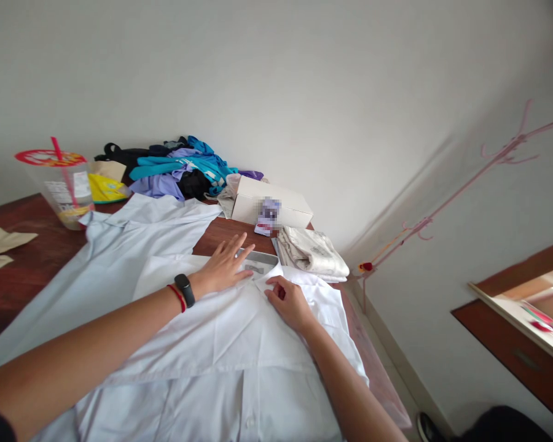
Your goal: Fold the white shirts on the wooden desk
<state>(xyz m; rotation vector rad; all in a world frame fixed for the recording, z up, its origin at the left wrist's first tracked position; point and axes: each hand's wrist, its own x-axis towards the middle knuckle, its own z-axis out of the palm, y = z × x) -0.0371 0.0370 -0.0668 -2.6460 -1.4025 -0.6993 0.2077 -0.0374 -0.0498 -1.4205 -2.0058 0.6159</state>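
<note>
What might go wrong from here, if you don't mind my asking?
The plastic cup stands beside the pale blue garment, so a tug on that might tip it. The folded cloth sits near the right edge of the table and could be nudged off. With the left hand and right hand at the white shirt, careless pulling might crease it.

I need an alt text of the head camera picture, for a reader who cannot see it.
A person's spread left hand and curled right hand are at the collar of a white shirt on a brown table. Behind lie piled clothes, a white box and folded cloth; a plastic cup with a straw stands at the picture's left.
</note>
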